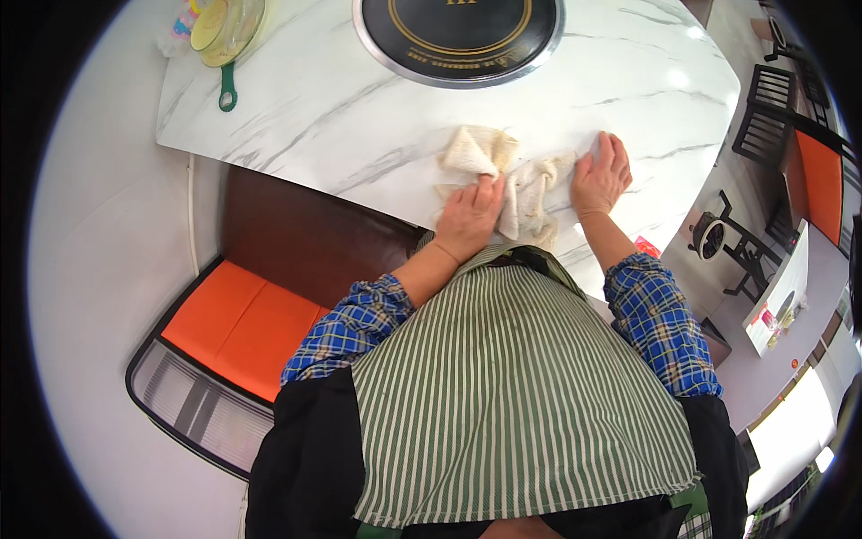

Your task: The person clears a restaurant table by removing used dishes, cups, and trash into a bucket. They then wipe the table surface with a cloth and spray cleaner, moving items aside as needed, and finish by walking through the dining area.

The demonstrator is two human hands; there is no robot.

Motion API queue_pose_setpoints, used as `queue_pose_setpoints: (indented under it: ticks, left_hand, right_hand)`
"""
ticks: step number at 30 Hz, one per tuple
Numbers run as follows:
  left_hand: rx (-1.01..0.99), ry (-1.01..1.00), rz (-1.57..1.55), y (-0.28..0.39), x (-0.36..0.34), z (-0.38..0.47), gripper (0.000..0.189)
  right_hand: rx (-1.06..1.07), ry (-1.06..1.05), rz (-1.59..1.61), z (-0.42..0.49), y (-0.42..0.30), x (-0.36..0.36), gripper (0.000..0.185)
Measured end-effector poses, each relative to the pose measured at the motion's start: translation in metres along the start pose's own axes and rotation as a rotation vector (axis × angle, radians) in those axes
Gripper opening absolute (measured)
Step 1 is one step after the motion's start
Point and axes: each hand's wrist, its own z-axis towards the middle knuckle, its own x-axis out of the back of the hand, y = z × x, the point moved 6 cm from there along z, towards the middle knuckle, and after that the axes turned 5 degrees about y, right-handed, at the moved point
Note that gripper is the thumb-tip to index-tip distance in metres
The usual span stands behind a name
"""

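My left hand [471,217] rests at the near edge of a white marble-patterned table [323,101], its fingertips on the lower corner of a folded off-white cloth [471,151]. Whether the fingers grip it cannot be told. Just right of that hand lies a second, crumpled cloth [528,199], twisted and stained in places. My right hand [603,176] is laid on the tabletop to the right of the crumpled cloth, fingers pointing away from me and nothing seen in them. Beyond both cloths, a round black cooktop [458,34] with a metal rim is set into the table.
Glass or plastic containers [232,30] and a green handle [228,87] are at the table's far left. A red packet [646,246] lies near the right edge. An orange bench seat [242,323] stands below left. Another table [781,296] and black chairs [771,87] are to the right.
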Motion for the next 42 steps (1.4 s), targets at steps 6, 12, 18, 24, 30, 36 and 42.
queue_pose_setpoints:
  ticks: [6,12,18,24,30,36,42]
  left_hand:
    - [0.592,0.140,-0.996,-0.036,0.027,0.004,0.037]
    - [0.790,0.244,-0.439,-0.137,0.088,-0.030,0.043]
    - [0.633,0.219,0.273,-0.121,0.007,-0.032,0.056]
    - [0.305,0.232,-0.012,0.024,-0.049,0.012,0.051]
    - [0.014,-0.009,-0.487,0.169,-0.080,0.041,0.038]
    - [0.829,-0.109,-1.391,0.083,-0.056,0.035,0.023]
    - [0.466,0.147,-0.390,-0.095,0.018,0.060,0.044]
  right_hand:
    - [-0.028,-0.014,0.126,0.005,0.005,-0.004,0.049]
    - [0.250,-0.193,0.380,-0.021,-0.036,0.037,0.078]
    - [0.496,-0.422,0.384,-0.074,-0.071,0.041,0.073]
    - [-0.234,-0.262,0.867,-0.040,0.027,0.069,0.047]
    - [-0.640,-0.065,0.833,-0.040,0.091,0.138,0.052]
    - [-0.892,0.100,1.064,-0.060,0.115,0.163,0.047]
    - [-1.008,0.178,1.115,-0.089,0.130,0.171,0.041]
